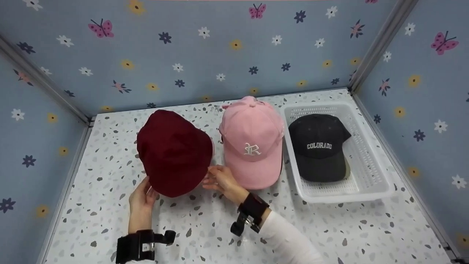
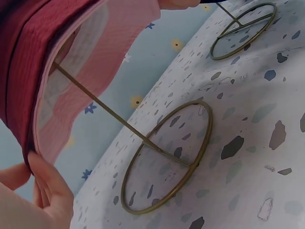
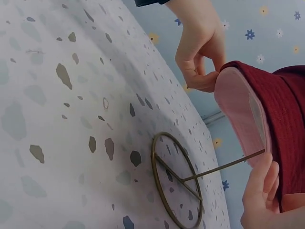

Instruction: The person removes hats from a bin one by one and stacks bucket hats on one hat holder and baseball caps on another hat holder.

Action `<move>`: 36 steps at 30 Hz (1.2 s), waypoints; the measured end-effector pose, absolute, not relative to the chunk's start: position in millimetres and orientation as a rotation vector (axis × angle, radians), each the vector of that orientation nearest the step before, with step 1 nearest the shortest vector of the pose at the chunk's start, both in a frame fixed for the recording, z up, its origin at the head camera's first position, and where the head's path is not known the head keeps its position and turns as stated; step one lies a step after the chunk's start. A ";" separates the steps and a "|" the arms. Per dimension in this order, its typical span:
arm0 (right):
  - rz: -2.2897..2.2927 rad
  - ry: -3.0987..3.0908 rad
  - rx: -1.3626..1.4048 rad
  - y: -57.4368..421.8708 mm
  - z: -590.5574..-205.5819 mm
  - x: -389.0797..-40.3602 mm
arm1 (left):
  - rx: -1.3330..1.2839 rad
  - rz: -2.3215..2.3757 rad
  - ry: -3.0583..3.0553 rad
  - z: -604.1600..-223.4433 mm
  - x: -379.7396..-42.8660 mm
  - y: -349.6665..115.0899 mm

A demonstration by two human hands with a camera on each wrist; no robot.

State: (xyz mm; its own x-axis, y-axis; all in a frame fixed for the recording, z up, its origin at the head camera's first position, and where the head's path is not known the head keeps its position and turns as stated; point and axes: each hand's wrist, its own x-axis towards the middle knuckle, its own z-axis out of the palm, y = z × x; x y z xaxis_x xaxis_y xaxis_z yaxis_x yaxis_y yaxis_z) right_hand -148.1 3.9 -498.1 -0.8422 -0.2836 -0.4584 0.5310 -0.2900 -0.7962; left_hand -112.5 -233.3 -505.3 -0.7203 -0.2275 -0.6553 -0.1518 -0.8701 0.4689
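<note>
A dark red bucket hat (image 1: 172, 150) with a pink underside (image 3: 238, 107) sits over a thin brass-coloured stand. The stand's ring base (image 2: 207, 138) rests on the speckled table, and its rod rises into the hat. My left hand (image 1: 142, 200) pinches the brim at the near left, thumb and fingers on the edge (image 2: 47, 183). On the other side, my right hand (image 1: 225, 185) pinches the brim's right edge between thumb and fingers (image 3: 262, 183). The hat's top is outside both wrist views.
A pink baseball cap (image 1: 253, 135) stands just right of the red hat. Farther right, a white plastic basket (image 1: 373, 179) holds a black cap (image 1: 318, 135) lettered COLORADO. Another ring base (image 2: 243, 31) shows in the left wrist view. Flower-patterned panels (image 1: 220, 51) enclose the table.
</note>
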 end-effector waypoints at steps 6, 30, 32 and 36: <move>-2.087 1.543 0.274 22.8 -485.9 -137.8 | 1.135 -2.250 -1.333 -489.5 -104.8 -217.1; -2.222 1.805 -0.246 102.9 -411.6 -115.0 | 0.454 -1.674 -1.466 -422.6 -80.2 -142.1; -2.275 1.820 -0.275 111.1 -407.8 -117.1 | 0.355 -1.647 -1.472 -419.2 -80.5 -131.1; -2.338 1.835 -0.299 128.6 -402.2 -121.9 | 0.172 -1.627 -1.520 -416.8 -83.6 -105.8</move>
State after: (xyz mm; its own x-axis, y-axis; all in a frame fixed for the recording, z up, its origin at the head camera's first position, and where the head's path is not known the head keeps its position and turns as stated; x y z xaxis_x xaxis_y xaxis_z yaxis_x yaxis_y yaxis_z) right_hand -121.9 128.6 -402.2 -0.9682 -0.2427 0.0614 -0.0019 -0.2382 -0.9712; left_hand -83.6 -105.8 -416.8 -0.6056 -0.6590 0.4461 0.4900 0.1329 0.8616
